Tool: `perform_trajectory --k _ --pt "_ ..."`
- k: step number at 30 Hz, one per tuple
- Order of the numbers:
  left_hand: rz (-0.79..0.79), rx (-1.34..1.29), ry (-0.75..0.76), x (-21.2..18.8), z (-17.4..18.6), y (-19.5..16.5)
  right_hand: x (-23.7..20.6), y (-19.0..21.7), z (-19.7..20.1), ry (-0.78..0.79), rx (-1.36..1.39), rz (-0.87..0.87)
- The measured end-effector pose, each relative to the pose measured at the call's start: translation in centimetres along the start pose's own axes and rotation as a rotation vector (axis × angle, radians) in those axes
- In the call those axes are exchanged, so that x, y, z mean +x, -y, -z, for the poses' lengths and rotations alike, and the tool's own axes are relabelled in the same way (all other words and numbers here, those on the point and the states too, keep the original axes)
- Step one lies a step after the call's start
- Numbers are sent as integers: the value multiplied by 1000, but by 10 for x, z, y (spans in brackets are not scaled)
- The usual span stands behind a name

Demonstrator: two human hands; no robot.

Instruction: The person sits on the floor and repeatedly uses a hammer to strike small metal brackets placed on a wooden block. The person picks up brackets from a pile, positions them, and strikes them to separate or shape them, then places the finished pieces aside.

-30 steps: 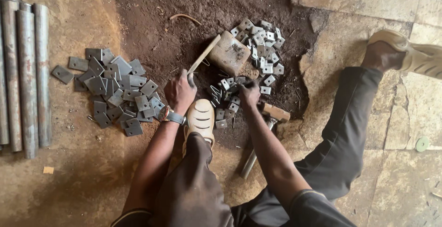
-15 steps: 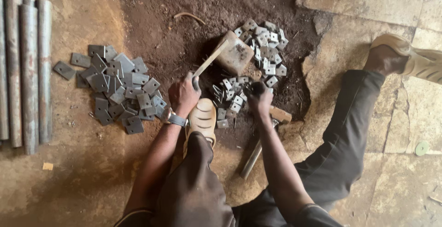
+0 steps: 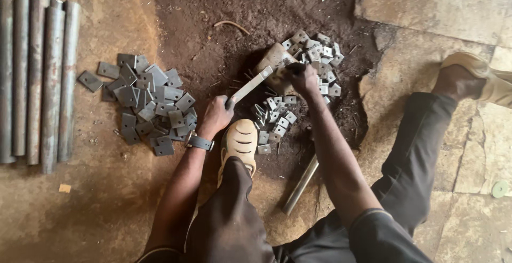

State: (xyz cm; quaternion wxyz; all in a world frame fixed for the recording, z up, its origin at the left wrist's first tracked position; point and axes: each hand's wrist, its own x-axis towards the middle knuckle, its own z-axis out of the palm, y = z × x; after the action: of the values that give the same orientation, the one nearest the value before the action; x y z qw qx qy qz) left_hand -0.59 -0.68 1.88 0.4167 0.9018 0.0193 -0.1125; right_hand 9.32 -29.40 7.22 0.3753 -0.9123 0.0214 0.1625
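The person sits on the dirt floor (image 3: 96, 209), one knee drawn up so that a pale sandal (image 3: 240, 143) rests just right of the left hand (image 3: 216, 116). That left hand is clenched around the lower end of a hammer handle (image 3: 250, 84), a dark wristwatch (image 3: 200, 142) on the wrist below it. The handle slants up and to the right from the fist to the hammer head (image 3: 274, 60), which lies just left of the right hand (image 3: 304, 79). The right hand is closed over a small dark piece beside the hammer head; what the piece is cannot be made out.

Between the two hands, and just below the right one, lies a scatter of small bent metal pieces (image 3: 274, 116). Below the right forearm a short steel rod (image 3: 300, 184) lies on the ground. Beyond the right hand sits a second heap of small metal pieces (image 3: 320, 60).

Left of the left hand lies a heap of flat square metal plates (image 3: 146, 103). Farther left, well apart from both hands, several long steel pipes (image 3: 40, 76) lie side by side. Far to the right, the other foot wears a matching sandal (image 3: 480, 76) on a stone slab.
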Motion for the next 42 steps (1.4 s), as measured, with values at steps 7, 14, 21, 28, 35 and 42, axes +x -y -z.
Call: perform_trajectory --k 7,14,21,28,35,42 --pt "150 -58 278 21 -33 24 -4 4 -5 -211 -115 504" --pt "10 26 304 64 -43 10 0 14 3 -158 -166 668" --pt "-23 63 376 88 -28 -1 5 19 9 -30 -159 680" --pt "208 134 491 95 -25 -12 4 15 10 -140 -255 795" --pt "231 138 464 93 -39 -8 -135 -75 -25 -581 -94 139" --pt "77 151 287 92 -53 -2 -278 -145 -77 -97 -329 -679"
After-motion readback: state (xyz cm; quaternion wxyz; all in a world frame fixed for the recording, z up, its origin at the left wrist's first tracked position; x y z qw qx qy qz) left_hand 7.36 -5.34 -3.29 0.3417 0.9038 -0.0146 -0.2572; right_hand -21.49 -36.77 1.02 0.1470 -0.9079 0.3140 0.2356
